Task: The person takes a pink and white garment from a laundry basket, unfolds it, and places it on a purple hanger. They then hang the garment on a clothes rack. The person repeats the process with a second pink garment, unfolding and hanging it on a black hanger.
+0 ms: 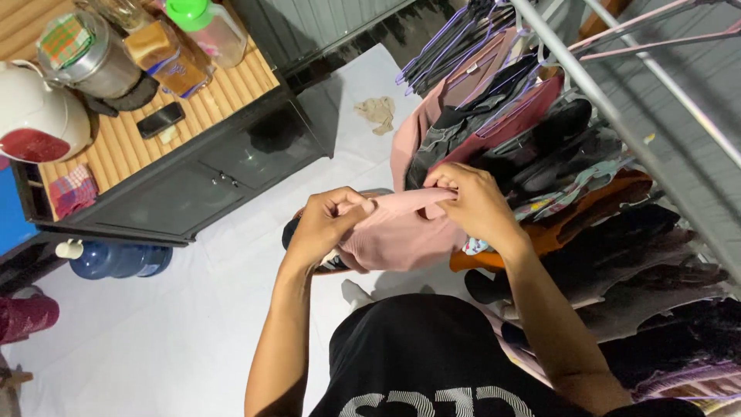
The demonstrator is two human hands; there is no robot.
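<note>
Both my hands hold a pink garment (397, 232) in front of my chest. My left hand (328, 224) pinches its upper left edge. My right hand (471, 205) grips the upper right edge, close to a metal clothes rack (610, 116) crowded with hung clothes (571, 193) in pink, black, orange and grey. Purple hangers (455, 46) crowd the rack's far end. Under the garment, a dark basket (292, 230) is mostly hidden.
A dark cabinet (193, 185) with a wooden slatted top stands at left, carrying a rice cooker (35, 116), a metal pot (85, 54), jars and a phone (160, 120). A blue water jug (116, 259) lies beneath. A crumpled cloth (377, 112) lies on the white floor.
</note>
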